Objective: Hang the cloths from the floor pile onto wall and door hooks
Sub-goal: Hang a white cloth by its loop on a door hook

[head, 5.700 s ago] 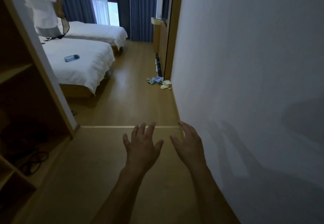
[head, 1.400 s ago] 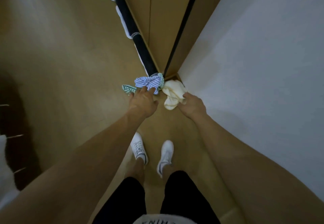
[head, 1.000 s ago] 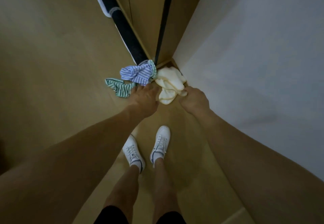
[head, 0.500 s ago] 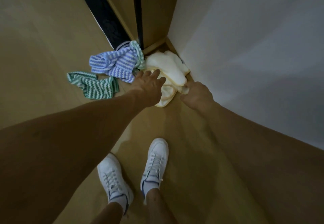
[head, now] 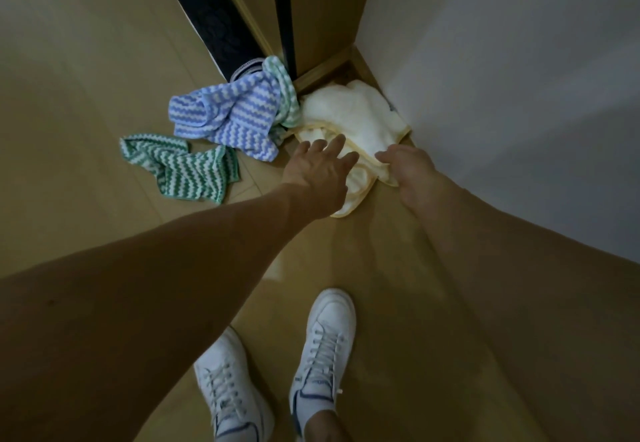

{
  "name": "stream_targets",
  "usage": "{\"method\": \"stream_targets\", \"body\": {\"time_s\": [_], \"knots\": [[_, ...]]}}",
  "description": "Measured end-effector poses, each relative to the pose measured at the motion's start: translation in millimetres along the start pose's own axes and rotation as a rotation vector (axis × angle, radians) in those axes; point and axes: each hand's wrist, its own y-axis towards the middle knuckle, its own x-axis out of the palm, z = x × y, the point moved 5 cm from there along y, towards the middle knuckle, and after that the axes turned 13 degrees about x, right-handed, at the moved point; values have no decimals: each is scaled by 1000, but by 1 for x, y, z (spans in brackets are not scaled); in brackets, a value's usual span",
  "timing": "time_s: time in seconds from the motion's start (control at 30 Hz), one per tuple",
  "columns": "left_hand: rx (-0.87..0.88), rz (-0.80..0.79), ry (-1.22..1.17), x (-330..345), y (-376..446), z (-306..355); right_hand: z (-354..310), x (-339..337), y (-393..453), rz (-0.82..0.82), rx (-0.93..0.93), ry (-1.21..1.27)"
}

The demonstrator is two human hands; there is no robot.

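Reaching: both bare arms are stretching down toward a floor pile in the far corner, where the wooden floor (head: 86, 102) is meeting the white wall (head: 502, 78).
Cream cloth (head: 353, 112): pale yellowish and plush, it is lying crumpled in the corner against the wall's foot.
Blue striped cloth (head: 232, 112): blue-and-white zigzag weave, it is lying bunched just left of the cream one, touching it.
Green striped cloth (head: 180, 168): green-and-white zigzag, it is lying flatter, nearer and further left.
Left hand (head: 318, 175): its fingers are spreading straight over the cream cloth's near edge, gripping nothing.
Right hand (head: 412, 171): its fingers are curling onto the cream cloth's right edge; whether they are pinching it, I cannot tell.
Shoes (head: 325, 341): white sneakers are standing near.
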Motion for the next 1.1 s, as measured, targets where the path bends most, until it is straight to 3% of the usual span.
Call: {"method": "stream_targets", "body": {"time_s": [0.13, 0.33, 0.5, 0.7, 0.9, 1.1], "knots": [[-33, 12, -23, -17, -12, -1, -8, -5, -27, 76, -59, 125], [-100, 64, -125, -77, -40, 3, -33, -14, -106, 55, -154, 190], [-104, 256, -273, -138, -66, 8, -55, -29, -173, 71, -203, 187], [26, 597, -433, -231, -112, 28, -84, -59, -271, 109, -317, 89], [189, 693, -428, -347, -185, 70, -119, -114, -419, 263, -587, -190], [331, 767, -388, -501, -282, 127, -142, -169, -610, 473, -822, -266]]}}
